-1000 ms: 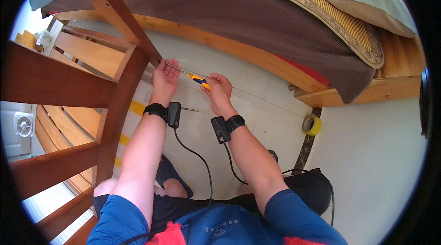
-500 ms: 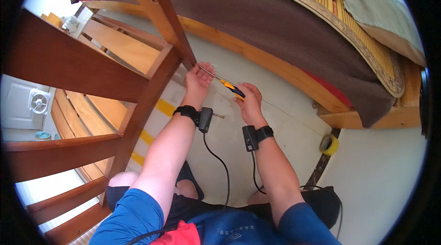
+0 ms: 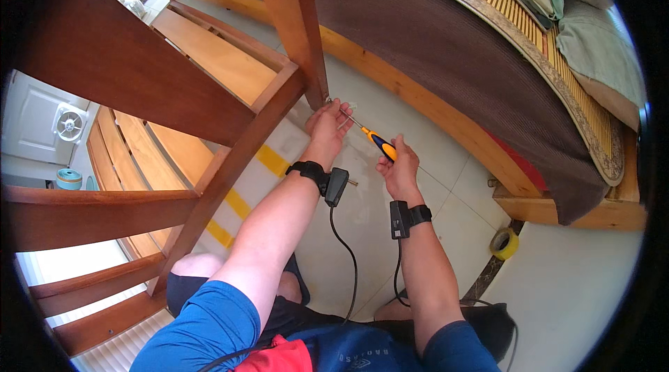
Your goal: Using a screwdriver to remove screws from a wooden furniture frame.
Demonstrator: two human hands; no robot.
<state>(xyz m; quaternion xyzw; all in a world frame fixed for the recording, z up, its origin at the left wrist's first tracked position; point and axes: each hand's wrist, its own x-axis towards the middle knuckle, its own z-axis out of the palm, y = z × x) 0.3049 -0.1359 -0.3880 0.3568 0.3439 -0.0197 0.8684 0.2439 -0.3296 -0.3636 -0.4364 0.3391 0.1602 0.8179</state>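
A screwdriver (image 3: 380,145) with a yellow and dark blue handle slants across the middle, its metal shaft pointing up-left at the foot of a brown wooden post (image 3: 301,23). My right hand (image 3: 402,171) holds the rear end of the handle between thumb and fingers. Close to the post, my left hand (image 3: 327,129) is turned palm up, its fingers curled at the front of the shaft. A small metal piece, perhaps a screw head, shows at the post just beside those fingertips. The exact contact at the tip is hidden by the fingers.
The slatted wooden frame (image 3: 230,163) joined to the post stands at my left. Beyond the hands runs a bed (image 3: 432,117) with a brown cover and a mat. A yellow tape roll (image 3: 504,243) sits by the white wall at right. Black cables hang from both wrist devices.
The whole view has shifted, so the frame and hands appear farther right and slightly lower. My left fingers have curled in nearer the screwdriver's tip. My right fingers sit farther back on the handle.
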